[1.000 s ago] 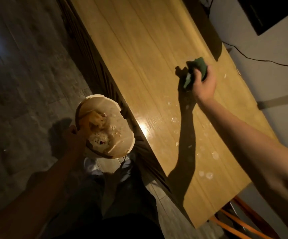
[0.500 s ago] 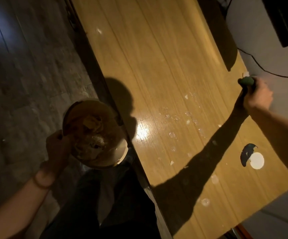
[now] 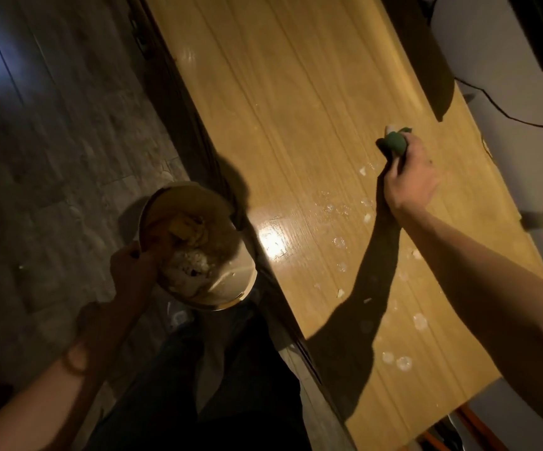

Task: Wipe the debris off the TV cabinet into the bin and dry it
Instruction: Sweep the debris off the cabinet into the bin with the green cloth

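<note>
Cabinet [image 3: 296, 125] top: long, light yellow-brown wood grain, glossy, with a bright glare patch near its front edge and a dark front face. Arm shadow lies across the near end. Debris [image 3: 338, 242]: pale flakes and round wet-looking spots scattered over the near half of the top, between the glare patch and the far edge. Bin [image 3: 224, 288]: round, pale, held off the floor just beside the cabinet's front edge, below top level; holds yellowish and white scraps. Left hand [image 3: 133, 268] grip closed on the bin's rim. Right hand [image 3: 410, 180] over the top, grip closed around a bunched green cloth [image 3: 395, 143]; cloth pressed to the wood beyond the debris.
</note>
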`<state>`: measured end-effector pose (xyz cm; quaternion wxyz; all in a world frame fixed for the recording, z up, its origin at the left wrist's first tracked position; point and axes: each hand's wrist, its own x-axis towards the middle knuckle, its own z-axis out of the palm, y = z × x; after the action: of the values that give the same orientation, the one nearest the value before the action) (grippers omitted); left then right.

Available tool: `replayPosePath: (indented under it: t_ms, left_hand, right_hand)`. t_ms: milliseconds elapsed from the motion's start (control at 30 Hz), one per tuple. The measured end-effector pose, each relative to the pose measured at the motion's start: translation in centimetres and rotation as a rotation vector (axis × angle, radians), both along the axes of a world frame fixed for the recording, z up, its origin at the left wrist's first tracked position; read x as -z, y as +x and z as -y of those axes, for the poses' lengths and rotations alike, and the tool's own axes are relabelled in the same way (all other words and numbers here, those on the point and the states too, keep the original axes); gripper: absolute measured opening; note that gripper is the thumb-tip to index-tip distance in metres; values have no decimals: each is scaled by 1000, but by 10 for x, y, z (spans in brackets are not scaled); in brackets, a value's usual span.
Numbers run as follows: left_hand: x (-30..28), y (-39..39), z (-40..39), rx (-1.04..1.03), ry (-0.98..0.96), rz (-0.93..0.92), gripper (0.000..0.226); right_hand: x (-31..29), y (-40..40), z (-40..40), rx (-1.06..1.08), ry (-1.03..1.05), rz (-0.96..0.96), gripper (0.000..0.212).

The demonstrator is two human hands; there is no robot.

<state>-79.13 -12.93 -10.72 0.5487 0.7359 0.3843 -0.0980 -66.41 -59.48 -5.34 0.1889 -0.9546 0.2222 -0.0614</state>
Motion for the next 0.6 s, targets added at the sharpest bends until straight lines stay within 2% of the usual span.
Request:
replayPosePath:
  t_ms: [67,333,433,600]
  left_hand:
    - [0,-2,-2,23,2,-7,22]
    - [-22,-12,-1,150,138,-24,16]
    - [-28,-17,-4,198,58,-61,5]
    - [-45,-23,-7,186,30,-105,9]
  right_hand:
    - [-1,-10,-27,-29,13,17,45]
    - [-8,-57,-130,-114,12,10,47]
    - [-8,-80,-170,-154,42,6,50]
    - [-15,-122,-239,-206,125,-11,55]
